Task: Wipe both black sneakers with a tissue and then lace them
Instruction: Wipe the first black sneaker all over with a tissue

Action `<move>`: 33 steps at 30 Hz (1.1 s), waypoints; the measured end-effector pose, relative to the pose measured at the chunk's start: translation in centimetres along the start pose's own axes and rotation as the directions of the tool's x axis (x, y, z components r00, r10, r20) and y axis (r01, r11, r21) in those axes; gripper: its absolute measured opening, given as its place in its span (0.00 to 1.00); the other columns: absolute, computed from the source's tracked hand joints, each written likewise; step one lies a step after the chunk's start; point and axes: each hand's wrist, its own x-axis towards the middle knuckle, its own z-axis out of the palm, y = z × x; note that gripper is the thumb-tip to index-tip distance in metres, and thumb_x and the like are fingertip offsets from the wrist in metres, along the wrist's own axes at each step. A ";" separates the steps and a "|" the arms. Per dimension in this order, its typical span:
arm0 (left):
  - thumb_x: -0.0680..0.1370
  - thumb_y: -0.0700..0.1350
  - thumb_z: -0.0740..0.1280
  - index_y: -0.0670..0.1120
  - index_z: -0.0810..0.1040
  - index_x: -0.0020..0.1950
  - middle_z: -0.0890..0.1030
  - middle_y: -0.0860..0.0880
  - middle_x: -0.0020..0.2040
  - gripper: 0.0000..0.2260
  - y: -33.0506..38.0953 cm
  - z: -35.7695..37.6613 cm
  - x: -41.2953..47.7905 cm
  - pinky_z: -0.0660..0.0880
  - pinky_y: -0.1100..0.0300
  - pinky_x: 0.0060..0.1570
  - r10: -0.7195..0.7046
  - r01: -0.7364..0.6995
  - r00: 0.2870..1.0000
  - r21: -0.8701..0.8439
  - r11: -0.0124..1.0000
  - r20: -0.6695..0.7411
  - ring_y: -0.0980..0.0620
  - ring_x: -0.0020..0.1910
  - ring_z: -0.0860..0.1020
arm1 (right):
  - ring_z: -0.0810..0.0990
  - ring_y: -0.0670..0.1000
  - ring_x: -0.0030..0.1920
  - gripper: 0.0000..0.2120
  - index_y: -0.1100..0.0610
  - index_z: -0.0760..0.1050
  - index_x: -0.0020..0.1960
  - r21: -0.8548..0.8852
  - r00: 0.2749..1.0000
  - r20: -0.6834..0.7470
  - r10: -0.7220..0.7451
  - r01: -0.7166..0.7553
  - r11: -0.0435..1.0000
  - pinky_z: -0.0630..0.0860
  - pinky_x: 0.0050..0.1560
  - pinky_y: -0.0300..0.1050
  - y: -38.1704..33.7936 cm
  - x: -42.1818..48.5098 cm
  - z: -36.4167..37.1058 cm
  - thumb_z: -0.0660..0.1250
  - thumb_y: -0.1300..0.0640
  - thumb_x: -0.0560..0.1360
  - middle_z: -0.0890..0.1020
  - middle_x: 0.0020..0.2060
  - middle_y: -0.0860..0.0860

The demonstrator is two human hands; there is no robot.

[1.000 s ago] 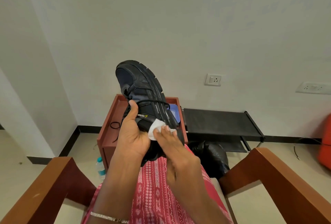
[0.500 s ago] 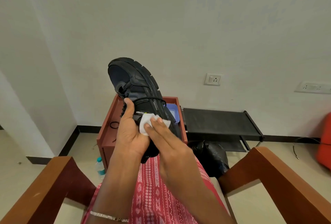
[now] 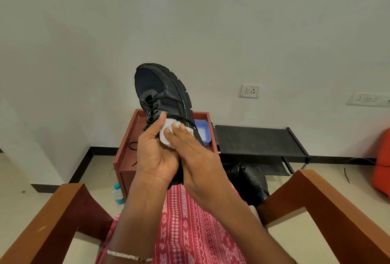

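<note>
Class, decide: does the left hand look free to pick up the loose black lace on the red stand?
Probably not: the left hand grips the sneaker and must let go first; nothing covers the lace.

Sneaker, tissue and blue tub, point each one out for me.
sneaker (image 3: 157, 85): head view, on the toe mesh.
tissue (image 3: 163, 139): head view, on its lower left white part.
blue tub (image 3: 206, 141): head view, on its front wall.

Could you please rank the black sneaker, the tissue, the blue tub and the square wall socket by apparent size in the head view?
1. black sneaker
2. tissue and blue tub: alike, both partly hidden, so tied
3. square wall socket
</note>
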 end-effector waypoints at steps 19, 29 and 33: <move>0.82 0.40 0.63 0.38 0.79 0.60 0.83 0.36 0.57 0.10 0.6 -0.2 0.9 0.79 0.42 0.58 0.081 -0.086 0.995 -0.101 0.991 -0.053 0.41 0.54 0.83 | 0.50 0.41 0.79 0.31 0.55 0.58 0.80 -0.071 0.989 -0.126 0.077 -0.086 0.994 0.47 0.79 0.42 2.1 -2.5 1.3 0.57 0.69 0.79 0.61 0.78 0.48; 0.82 0.42 0.64 0.37 0.79 0.58 0.84 0.35 0.55 0.11 -0.1 0.0 0.9 0.80 0.44 0.55 0.034 -0.039 0.998 -0.104 0.994 -0.050 0.41 0.51 0.85 | 0.48 0.42 0.80 0.32 0.55 0.56 0.80 -0.109 0.992 -0.102 0.070 -0.081 0.991 0.48 0.80 0.45 2.8 -1.2 0.8 0.56 0.68 0.78 0.59 0.79 0.48; 0.83 0.44 0.63 0.36 0.79 0.62 0.83 0.34 0.58 0.14 -0.2 -0.1 0.7 0.83 0.45 0.48 -0.019 0.020 1.000 -0.123 0.992 0.004 0.40 0.55 0.84 | 0.53 0.45 0.79 0.30 0.56 0.57 0.80 -0.069 0.996 -0.070 0.048 -0.052 0.996 0.50 0.80 0.48 3.0 1.9 -0.2 0.56 0.68 0.80 0.59 0.79 0.51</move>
